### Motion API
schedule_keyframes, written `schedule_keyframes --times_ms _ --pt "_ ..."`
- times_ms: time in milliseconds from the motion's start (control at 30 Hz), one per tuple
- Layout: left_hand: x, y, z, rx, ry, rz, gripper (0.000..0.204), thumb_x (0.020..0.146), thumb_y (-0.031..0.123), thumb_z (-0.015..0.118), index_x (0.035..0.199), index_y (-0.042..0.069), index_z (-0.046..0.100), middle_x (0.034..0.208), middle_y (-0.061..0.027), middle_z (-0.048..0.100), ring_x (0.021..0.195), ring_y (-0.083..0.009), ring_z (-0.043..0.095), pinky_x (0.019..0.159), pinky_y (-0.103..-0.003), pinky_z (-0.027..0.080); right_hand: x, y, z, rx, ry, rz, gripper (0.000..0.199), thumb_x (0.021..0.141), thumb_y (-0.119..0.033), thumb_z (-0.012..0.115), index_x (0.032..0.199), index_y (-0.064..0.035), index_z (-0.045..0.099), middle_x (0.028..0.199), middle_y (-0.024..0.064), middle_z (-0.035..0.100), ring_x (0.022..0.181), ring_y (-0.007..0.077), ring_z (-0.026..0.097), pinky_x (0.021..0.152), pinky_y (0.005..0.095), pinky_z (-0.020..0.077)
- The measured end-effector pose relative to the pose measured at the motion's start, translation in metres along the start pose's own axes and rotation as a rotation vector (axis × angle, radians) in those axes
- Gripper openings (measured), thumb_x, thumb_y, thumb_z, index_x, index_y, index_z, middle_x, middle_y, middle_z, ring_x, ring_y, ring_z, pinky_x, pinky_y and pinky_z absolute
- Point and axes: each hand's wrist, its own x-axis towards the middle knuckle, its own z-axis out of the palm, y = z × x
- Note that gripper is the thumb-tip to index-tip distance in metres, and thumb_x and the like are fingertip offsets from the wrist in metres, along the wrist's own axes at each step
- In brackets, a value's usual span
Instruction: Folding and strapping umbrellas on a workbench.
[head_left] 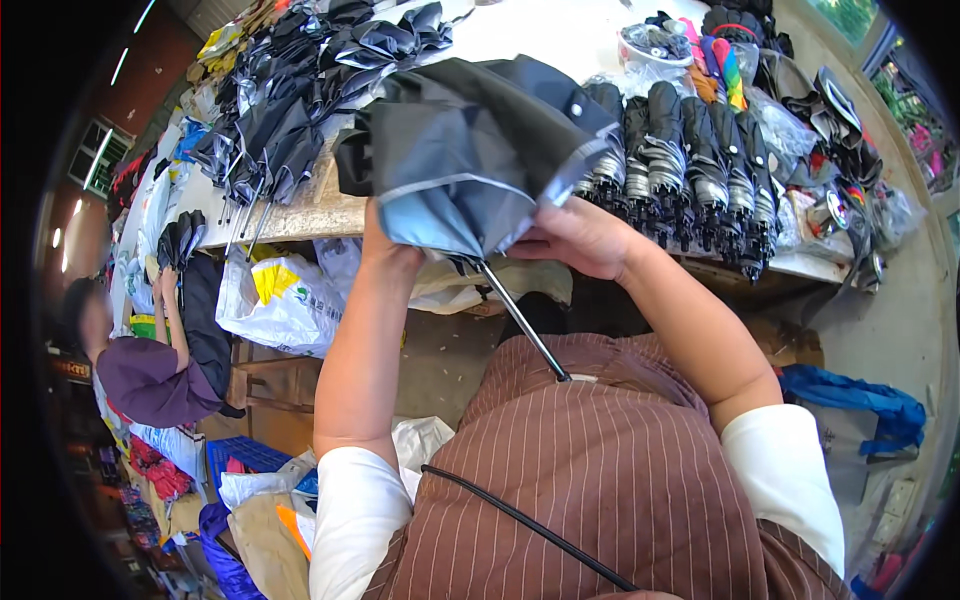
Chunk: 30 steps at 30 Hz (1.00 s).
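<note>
Between my hands is a partly folded black umbrella [455, 130], its loose canopy bunched over the table edge and its grey-blue lining facing me. The umbrella's thin metal shaft [525, 322] slants down to my apron. My left hand [393, 247] grips the canopy's left side, with most of its fingers hidden behind the cloth. On the other side, my right hand [583, 238] pinches the canopy's silver-edged rim, thumb near the cloth. Just right of it lies a row of folded black umbrellas [665, 150] with silvery ribs.
A pile of loose black umbrellas [270, 130] covers the left of the white table [530, 28]. A white tub [655, 45] and a rainbow umbrella [728, 72] stand at the back right. White sacks [285, 305] hang below. Another person [150, 375] handles a dark umbrella at left.
</note>
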Motion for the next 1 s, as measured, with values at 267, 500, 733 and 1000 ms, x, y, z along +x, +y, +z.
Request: schedule_keyframes --times_ms 267,500,733,1000 --pt "0.010 -0.012 0.007 0.089 -0.122 0.186 0.047 0.082 0.016 0.064 0.126 0.002 0.050 0.109 -0.0108 0.063 0.093 -0.0181 0.062 0.080 -0.030 0.050 -0.021 -0.066 0.059 -1.144 0.126 -0.760 0.073 0.072 -0.019 0.075 0.134 -0.0004 0.041 0.134 0.0158 0.047 0.115 0.0304 0.052 0.101 0.0377 0.0392" --pt "-0.028 -0.020 0.047 -0.163 -0.164 -0.066 0.052 0.080 0.010 0.067 0.128 0.002 0.048 0.120 -0.0106 0.058 0.103 -0.0188 0.058 0.088 -0.029 0.046 -0.057 -0.068 0.061 -1.604 0.335 -0.795 0.069 0.075 -0.024 0.071 0.134 -0.0018 0.042 0.133 0.0149 0.048 0.118 0.0293 0.049 0.104 0.0393 0.0353" --pt "-0.052 -0.007 0.015 0.675 -0.506 -0.074 0.026 0.089 0.014 0.057 0.109 -0.001 0.061 0.100 -0.0057 0.066 0.089 -0.0127 0.057 0.079 -0.024 0.046 -0.141 -0.062 0.035 -2.045 0.723 -0.626 0.066 0.078 -0.029 0.068 0.134 -0.0032 0.043 0.133 0.0140 0.049 0.121 0.0282 0.046 0.107 0.0409 0.0315" --pt "-0.053 -0.055 0.108 0.726 -0.692 0.688 0.025 0.082 0.021 0.064 0.098 0.002 0.061 0.088 -0.0047 0.064 0.082 -0.0213 0.058 0.087 -0.035 0.042 -0.183 -0.060 0.036 -2.420 1.067 -0.173 0.063 0.081 -0.035 0.064 0.134 -0.0046 0.045 0.133 0.0131 0.049 0.124 0.0272 0.043 0.109 0.0426 0.0276"
